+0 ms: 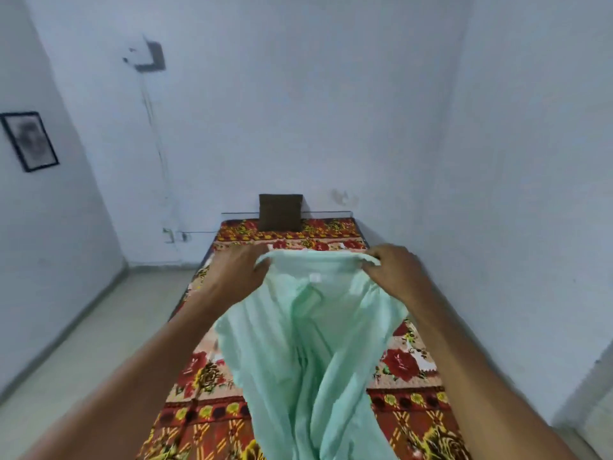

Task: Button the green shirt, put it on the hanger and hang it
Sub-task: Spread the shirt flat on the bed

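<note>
The pale green shirt (pixel 308 346) hangs in the air over the bed, held up by its shoulders. My left hand (pixel 237 272) grips the shirt's left shoulder and my right hand (pixel 394 272) grips its right shoulder. The collar with a small white label faces me between the hands. The shirt's body drapes down in loose folds toward me and hides part of the bed. No hanger shows in this view.
A bed with a red and yellow floral cover (pixel 408 363) runs from me to the far wall. A dark brown pillow (pixel 280 212) leans at its head. Pale floor (pixel 93 333) lies left of the bed. A framed picture (pixel 30 141) hangs on the left wall.
</note>
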